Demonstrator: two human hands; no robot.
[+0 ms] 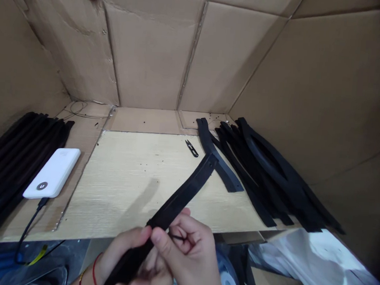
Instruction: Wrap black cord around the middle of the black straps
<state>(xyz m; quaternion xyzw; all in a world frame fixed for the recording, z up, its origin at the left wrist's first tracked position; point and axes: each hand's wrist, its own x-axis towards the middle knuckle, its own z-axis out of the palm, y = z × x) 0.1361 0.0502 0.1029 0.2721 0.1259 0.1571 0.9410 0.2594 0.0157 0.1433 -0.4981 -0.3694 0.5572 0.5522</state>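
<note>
My left hand (128,260) and my right hand (187,256) both grip one long black strap (186,190) near the table's front edge. The strap slants up and to the right over the wooden board (124,177), its far end near a pile of black straps (263,174) on the right. My thumbs pinch the strap from each side. A red cord is around my left wrist. A small black thread snip (191,148) lies on the board beyond the strap's tip.
Another stack of black straps (7,159) lies at the left, with a white power bank (53,172) and its cable beside it. Cardboard walls (158,47) enclose the bench on three sides. Plastic wrapping (318,262) and clutter sit below the front edge at right.
</note>
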